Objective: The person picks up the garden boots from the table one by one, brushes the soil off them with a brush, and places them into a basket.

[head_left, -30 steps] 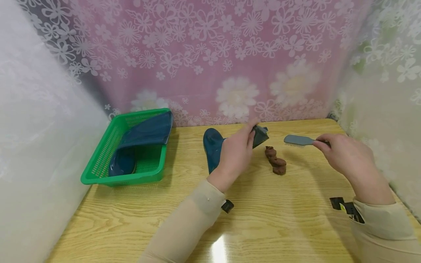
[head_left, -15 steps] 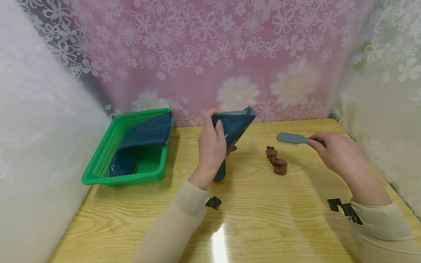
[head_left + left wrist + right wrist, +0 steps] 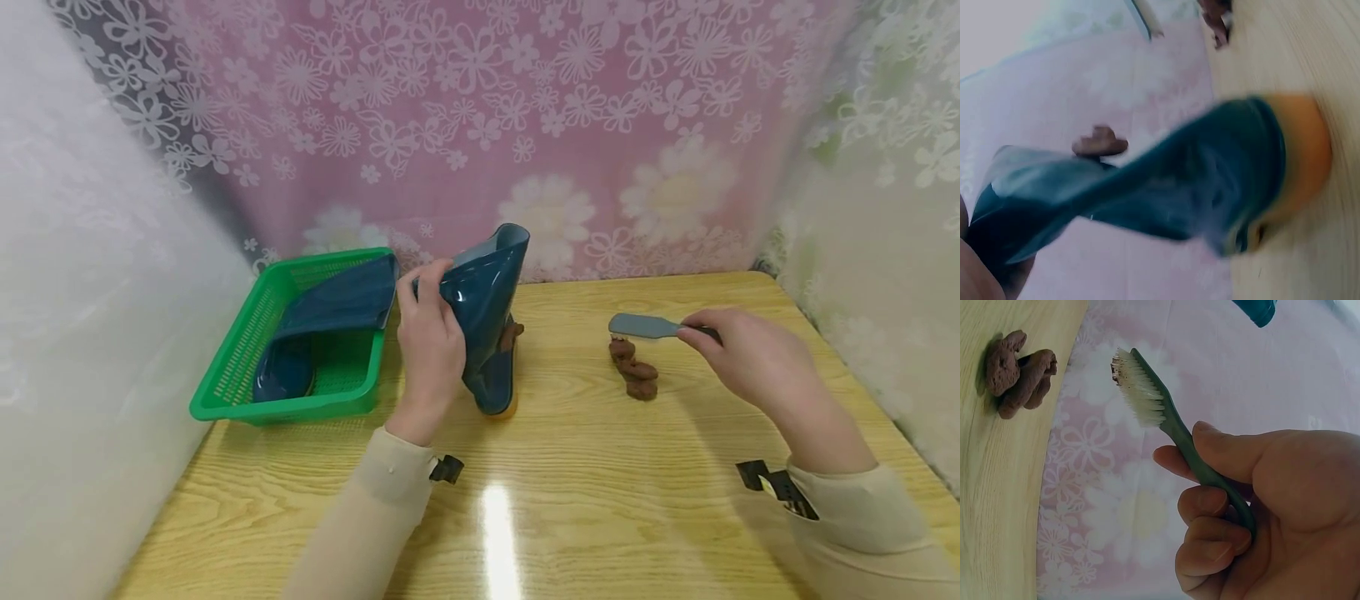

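Note:
My left hand [image 3: 429,346] grips the upper shaft of a shiny dark blue rubber boot [image 3: 480,312], which is tilted with its opening up. In the left wrist view the boot's orange sole [image 3: 1304,150] comes right down at the table, and a brown muddy lump [image 3: 1100,142] shows along the far side of the shaft. My right hand [image 3: 757,367] holds a grey-green scrub brush [image 3: 1194,453] by its handle. Brown smears mark the tips of its pale bristles [image 3: 1138,390]. Below the brush lies a lumpy brown clump [image 3: 636,371] on the table.
At the left, a green plastic basket [image 3: 300,410] holds another dark blue rubber boot [image 3: 330,300], its shaft leaning on the rim. A flowered pink curtain [image 3: 450,167] stands behind the wooden table [image 3: 600,492]. Pale sheeting [image 3: 82,292] closes off the left side.
My left hand has moved left and turned the boot from lying over to standing tilted, opening up. My right hand has brought the brush a little left, over the brown clump.

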### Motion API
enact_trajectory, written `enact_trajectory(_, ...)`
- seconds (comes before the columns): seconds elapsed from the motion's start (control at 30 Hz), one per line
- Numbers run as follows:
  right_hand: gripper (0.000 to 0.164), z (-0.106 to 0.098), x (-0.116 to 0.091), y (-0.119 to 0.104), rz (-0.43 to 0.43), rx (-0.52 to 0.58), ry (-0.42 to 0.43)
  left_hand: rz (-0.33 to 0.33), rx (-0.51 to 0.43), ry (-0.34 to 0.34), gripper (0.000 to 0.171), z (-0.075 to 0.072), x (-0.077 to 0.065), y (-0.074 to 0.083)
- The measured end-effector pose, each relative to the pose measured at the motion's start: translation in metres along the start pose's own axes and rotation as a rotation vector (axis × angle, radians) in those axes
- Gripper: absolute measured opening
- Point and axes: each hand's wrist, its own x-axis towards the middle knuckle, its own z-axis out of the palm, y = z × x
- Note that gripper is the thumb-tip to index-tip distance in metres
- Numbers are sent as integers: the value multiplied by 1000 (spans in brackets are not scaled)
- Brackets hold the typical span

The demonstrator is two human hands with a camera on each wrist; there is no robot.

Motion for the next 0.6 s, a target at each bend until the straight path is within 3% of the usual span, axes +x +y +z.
enact_trajectory(0.17, 40, 3, 1, -7, -12, 14, -11, 87, 191, -7, 69, -18, 0, -11)
enact_trajectory(0.3, 42, 5, 2, -14, -21, 13, -6, 121, 289, -30, 72, -31, 1, -19)
enact_trajectory(0.6, 38, 26, 10, -40, -97, 16, -39, 23, 480, -149, 72, -64, 0, -37)
